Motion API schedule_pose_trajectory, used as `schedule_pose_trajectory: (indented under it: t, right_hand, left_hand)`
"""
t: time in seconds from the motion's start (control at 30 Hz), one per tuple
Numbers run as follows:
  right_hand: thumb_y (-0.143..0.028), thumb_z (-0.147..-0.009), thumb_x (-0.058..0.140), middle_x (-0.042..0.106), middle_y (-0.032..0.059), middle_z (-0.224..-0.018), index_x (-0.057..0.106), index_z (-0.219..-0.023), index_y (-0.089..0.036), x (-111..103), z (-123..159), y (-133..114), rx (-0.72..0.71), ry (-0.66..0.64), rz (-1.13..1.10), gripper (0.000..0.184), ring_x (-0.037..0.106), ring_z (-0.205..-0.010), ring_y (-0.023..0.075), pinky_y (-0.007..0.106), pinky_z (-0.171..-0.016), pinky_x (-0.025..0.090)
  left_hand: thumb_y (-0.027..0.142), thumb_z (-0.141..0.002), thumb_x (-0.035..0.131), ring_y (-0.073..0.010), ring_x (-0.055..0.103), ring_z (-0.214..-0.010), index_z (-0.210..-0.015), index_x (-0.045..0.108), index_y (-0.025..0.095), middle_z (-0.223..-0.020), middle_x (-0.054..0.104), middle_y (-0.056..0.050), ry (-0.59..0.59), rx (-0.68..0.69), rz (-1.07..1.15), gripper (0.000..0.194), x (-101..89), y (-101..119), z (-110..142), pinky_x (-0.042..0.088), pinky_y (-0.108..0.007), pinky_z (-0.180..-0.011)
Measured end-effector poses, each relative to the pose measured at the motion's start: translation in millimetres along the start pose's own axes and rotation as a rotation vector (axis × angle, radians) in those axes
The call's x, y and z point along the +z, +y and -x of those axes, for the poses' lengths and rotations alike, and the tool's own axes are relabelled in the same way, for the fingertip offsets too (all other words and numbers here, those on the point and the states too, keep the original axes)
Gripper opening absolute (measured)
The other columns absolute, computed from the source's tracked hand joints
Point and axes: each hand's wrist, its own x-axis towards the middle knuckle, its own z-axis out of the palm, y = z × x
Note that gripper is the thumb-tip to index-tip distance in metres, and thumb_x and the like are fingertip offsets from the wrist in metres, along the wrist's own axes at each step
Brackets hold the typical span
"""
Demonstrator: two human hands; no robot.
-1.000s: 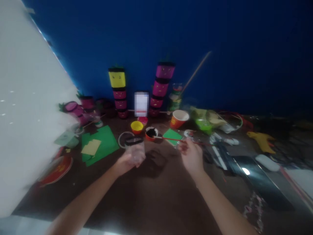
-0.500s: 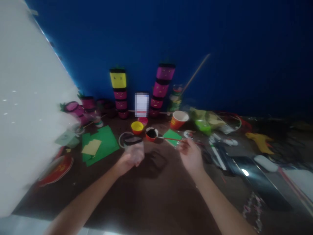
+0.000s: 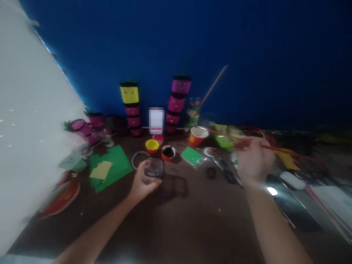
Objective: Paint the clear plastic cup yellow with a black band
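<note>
A small clear plastic cup (image 3: 158, 169) with a black band round its rim is gripped in my left hand (image 3: 140, 189), its mouth tilted toward me. In my right hand (image 3: 254, 165), blurred by motion, is a red-handled paintbrush (image 3: 284, 150), held level over the right side of the table. Just beyond the plastic cup stands a cut-down paper cup (image 3: 167, 159) with black paint inside. Beside it are a yellow paint cup (image 3: 152, 146) and a pink one (image 3: 158, 138). A clear round lid (image 3: 133, 161) lies left of the plastic cup.
Towers of painted cups with faces (image 3: 176, 104) (image 3: 132, 110) stand along the blue wall. A red paper cup (image 3: 194, 141), green paper (image 3: 118, 165), scissors (image 3: 228, 175), a dark phone-like slab (image 3: 294, 205) and a yellow glue gun (image 3: 287, 161) lie around the dark table.
My right hand has moved right and up with the paintbrush, away from the black paint cup. My left hand has turned the plastic cup so its mouth faces me more.
</note>
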Motion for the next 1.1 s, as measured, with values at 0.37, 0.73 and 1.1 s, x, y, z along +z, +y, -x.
schedule_pose_trajectory:
  t: [0.37, 0.73, 1.1]
  right_hand:
    - [-0.024, -0.069, 0.065, 0.066, 0.0032, -0.059, 0.060, -0.064, -0.018, 27.5, -70.2, 21.4, -0.006, -0.453, 0.937, 0.009, 0.063, -0.057, 0.0190, 0.033, -0.064, 0.051]
    - [-0.020, -0.079, 0.058, 0.065, 0.0020, -0.052, 0.061, -0.056, -0.018, 56.9, -96.6, 25.7, 0.086, -0.761, 1.008, 0.023, 0.062, -0.051, 0.0152, 0.027, -0.061, 0.050]
    - [-0.019, -0.081, 0.056, 0.063, 0.0004, -0.048, 0.060, -0.057, -0.016, 63.6, -100.8, 30.2, 0.065, -0.770, 1.016, 0.024, 0.059, -0.044, 0.0124, 0.023, -0.049, 0.045]
  left_hand:
    - [0.027, -0.058, 0.078, -0.0015, 0.050, -0.042, -0.119, 0.035, 0.028, -0.098, 0.049, 0.000, -0.131, -0.128, 0.093, 0.074, -0.1, -1.1, 1.8, 0.039, -0.016, -0.032]
    - [0.026, -0.058, 0.078, -0.0002, 0.048, -0.041, -0.118, 0.035, 0.028, -0.095, 0.050, 0.002, -0.190, -0.159, 0.091, 0.074, -0.6, -0.1, 0.7, 0.039, -0.015, -0.033]
    - [0.026, -0.059, 0.077, -0.0008, 0.050, -0.042, -0.118, 0.033, 0.028, -0.095, 0.048, 0.002, -0.212, -0.160, 0.095, 0.074, -0.3, -0.8, 0.3, 0.039, -0.014, -0.032]
